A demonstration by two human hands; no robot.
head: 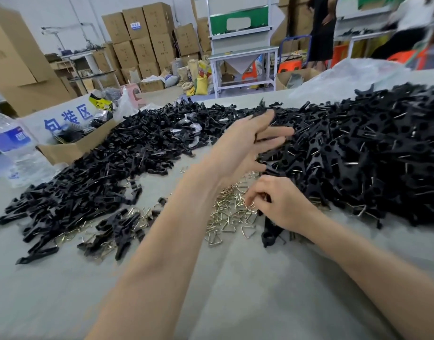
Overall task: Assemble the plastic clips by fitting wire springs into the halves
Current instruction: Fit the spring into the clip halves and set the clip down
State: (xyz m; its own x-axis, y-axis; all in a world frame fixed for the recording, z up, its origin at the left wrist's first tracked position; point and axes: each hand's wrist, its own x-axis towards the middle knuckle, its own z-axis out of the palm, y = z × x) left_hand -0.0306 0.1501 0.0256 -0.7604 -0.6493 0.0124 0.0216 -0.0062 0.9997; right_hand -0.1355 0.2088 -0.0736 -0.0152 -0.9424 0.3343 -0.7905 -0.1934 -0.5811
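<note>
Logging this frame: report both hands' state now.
Left hand: open, fingers straight.
Right hand: curled over the wire springs; grip cannot be told.

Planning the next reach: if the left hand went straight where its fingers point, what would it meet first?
Probably the large heap of black clips, just past the left hand; depth is unclear, so it might pass above.

The left hand (245, 148) hangs open, fingers spread, over the heaped black clips (370, 155) on the grey table (211, 278). The right hand (279, 202) grips a black clip half (270, 233), its curled fingertips down among the scattered wire springs (229, 217)
</note>
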